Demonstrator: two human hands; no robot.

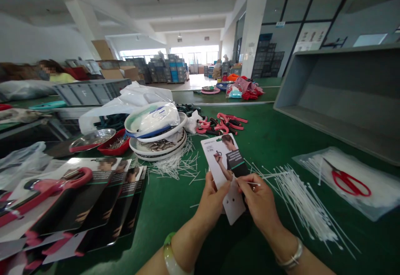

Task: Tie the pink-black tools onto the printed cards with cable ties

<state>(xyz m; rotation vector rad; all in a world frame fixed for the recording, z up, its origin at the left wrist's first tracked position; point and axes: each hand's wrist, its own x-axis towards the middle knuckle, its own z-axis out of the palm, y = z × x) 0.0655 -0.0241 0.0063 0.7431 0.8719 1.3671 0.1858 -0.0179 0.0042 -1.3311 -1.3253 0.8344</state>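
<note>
My left hand (211,200) pinches the left edge of a printed packaging card (239,200), held tilted above the green table. The card shows a person's arm with a hand grip, and small holes pierce its lower part. My right hand (261,202) is closed on a white cable tie (253,183) at the card's right edge. Loose white cable ties (301,200) lie in a pile right of my right hand. Beyond the card sit several pink and black hand grips (223,124).
Carded hand grips (78,196) are stacked at left. Stacked plates (158,141) hold metal parts, beside a red tray (115,143). Red scissors (350,182) rest on a bag of cable ties (375,196). A grey crate (343,96) stands at right. Another person (58,73) is far left.
</note>
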